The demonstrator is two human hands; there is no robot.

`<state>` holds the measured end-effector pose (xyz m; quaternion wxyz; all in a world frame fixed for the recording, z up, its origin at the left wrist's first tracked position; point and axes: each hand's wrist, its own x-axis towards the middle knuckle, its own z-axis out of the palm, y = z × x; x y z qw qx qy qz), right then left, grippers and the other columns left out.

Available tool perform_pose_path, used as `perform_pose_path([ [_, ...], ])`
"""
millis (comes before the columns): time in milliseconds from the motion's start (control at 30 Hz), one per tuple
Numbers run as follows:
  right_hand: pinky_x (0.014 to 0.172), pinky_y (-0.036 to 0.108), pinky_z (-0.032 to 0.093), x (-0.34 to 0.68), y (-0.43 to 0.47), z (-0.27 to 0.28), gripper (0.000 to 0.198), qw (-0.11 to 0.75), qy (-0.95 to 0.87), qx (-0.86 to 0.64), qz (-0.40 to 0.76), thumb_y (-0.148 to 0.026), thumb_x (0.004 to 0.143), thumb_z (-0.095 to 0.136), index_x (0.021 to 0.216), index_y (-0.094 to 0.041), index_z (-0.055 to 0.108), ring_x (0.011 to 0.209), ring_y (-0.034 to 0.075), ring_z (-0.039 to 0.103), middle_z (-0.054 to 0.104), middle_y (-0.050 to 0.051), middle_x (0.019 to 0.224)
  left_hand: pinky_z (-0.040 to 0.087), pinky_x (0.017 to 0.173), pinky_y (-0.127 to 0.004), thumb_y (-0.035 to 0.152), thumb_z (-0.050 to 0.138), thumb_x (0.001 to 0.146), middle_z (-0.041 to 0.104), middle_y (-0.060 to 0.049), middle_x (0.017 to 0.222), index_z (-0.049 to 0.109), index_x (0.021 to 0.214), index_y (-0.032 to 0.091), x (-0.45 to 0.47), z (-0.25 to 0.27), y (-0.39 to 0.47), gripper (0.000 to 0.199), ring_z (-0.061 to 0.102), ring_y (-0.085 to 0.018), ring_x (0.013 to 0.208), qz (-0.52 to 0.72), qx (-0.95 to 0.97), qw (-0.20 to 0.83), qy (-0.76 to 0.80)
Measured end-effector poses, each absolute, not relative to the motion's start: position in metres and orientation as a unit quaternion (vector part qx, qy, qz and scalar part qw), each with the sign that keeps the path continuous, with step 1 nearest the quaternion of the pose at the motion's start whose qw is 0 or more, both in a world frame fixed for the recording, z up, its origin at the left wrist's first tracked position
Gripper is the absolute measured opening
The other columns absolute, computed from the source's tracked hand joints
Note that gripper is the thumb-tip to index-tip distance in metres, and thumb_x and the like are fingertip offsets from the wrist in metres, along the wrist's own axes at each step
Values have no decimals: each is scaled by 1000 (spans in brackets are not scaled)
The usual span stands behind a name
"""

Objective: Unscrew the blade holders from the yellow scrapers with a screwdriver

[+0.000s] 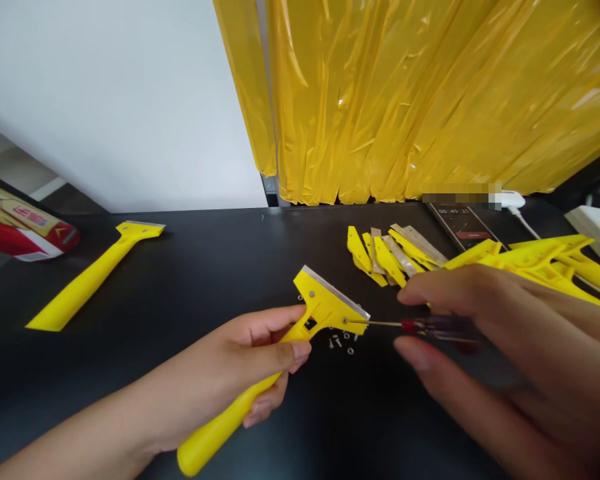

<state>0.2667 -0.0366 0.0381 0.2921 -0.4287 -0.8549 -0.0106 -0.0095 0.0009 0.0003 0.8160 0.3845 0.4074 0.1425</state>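
My left hand is closed around the neck of a yellow scraper, its thumb lying along the front. A thin metal blade edge shows along the top of the scraper's head, which carries two screws. In my right hand is a small screwdriver with a red and dark clear handle. Its thin shaft meets the right-hand screw in the scraper head. The thumb and index finger stand either side of the handle, and the handle's rear end is hidden. Below the head lie several loose screws and nuts.
Another yellow scraper lies at left on the black table. Yellow plates and blades are piled behind, with more yellow handles at right. A phone, a white cable, a red package and a yellow plastic sheet border the table.
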Motion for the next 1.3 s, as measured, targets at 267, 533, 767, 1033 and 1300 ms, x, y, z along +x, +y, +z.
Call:
perform_pose_path([
  [267, 68, 34, 55, 264, -38, 38, 22, 289, -851, -439, -10, -15, 99, 59, 118, -23, 59, 75, 20, 71, 74, 1, 91, 36, 46, -17, 35, 73, 101, 51, 6, 75, 66, 115, 20, -8, 0, 2, 22, 43, -4, 49, 144, 383, 815, 409],
  [533, 69, 34, 54, 266, -34, 34, 21, 293, -865, -408, -2, -17, 98, 58, 116, -25, 58, 75, 19, 70, 75, 0, 93, 36, 46, -17, 35, 74, 101, 51, 5, 79, 64, 106, 19, -9, 0, 3, 20, 45, -3, 50, 138, 388, 815, 407],
  [767, 62, 36, 50, 268, -38, 33, 16, 292, -861, -416, -12, -21, 100, 57, 115, -26, 59, 71, 20, 70, 75, 0, 89, 37, 46, -17, 35, 74, 101, 51, 6, 77, 64, 108, 20, -9, 1, 3, 19, 45, -4, 50, 135, 389, 815, 409],
  [1033, 71, 35, 55, 265, -40, 41, 25, 275, -867, -416, -7, -10, 95, 57, 116, -23, 58, 81, 21, 73, 75, 3, 96, 36, 46, -18, 36, 74, 101, 51, 5, 80, 65, 108, 19, -10, 0, 2, 20, 46, -4, 50, 135, 387, 815, 409],
  [1300, 66, 38, 57, 265, -34, 37, 27, 276, -882, -381, 5, -14, 91, 59, 117, -23, 60, 81, 24, 73, 77, 4, 98, 35, 46, -18, 35, 73, 101, 50, 5, 81, 65, 112, 20, -10, -1, 1, 20, 44, -3, 50, 134, 389, 813, 411],
])
